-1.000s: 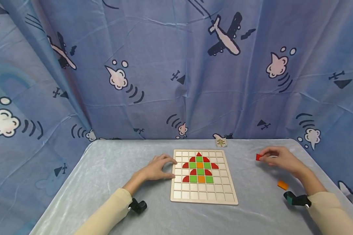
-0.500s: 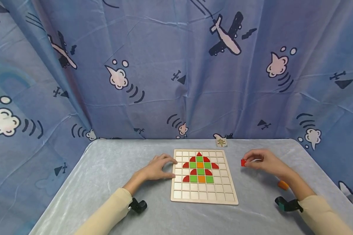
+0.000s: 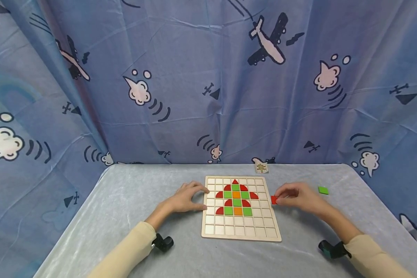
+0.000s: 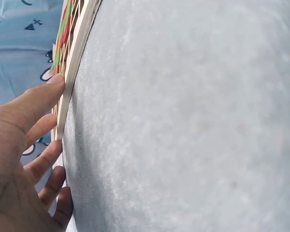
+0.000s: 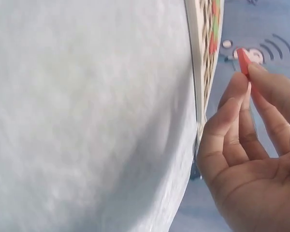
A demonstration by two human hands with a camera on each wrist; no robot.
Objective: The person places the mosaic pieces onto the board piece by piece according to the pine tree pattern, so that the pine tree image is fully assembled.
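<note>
A square wooden grid board (image 3: 229, 231) lies on the table, with red, green and orange tiles set in some of its cells in a tree-like shape. My left hand (image 3: 185, 199) rests at the board's left edge, thumb and fingertips touching it, fingers only loosely bent. Between thumb and fingertips, my right hand (image 3: 297, 197) pinches a small red tile (image 3: 273, 199) by the board's right edge. The right wrist view shows that red tile (image 5: 243, 61) raised above the table; its full outline is partly covered by the fingers.
A loose green tile (image 3: 323, 190) lies on the table to the right, beyond the right forearm. Near the back edge sits a small patterned card (image 3: 261, 167). A blue printed curtain (image 3: 180, 96) hangs behind the table (image 3: 142, 193).
My right hand has carried the red tile leftward to the board's edge. The green tile has come into view, while the orange tile is now out of sight. My left hand stays put.
</note>
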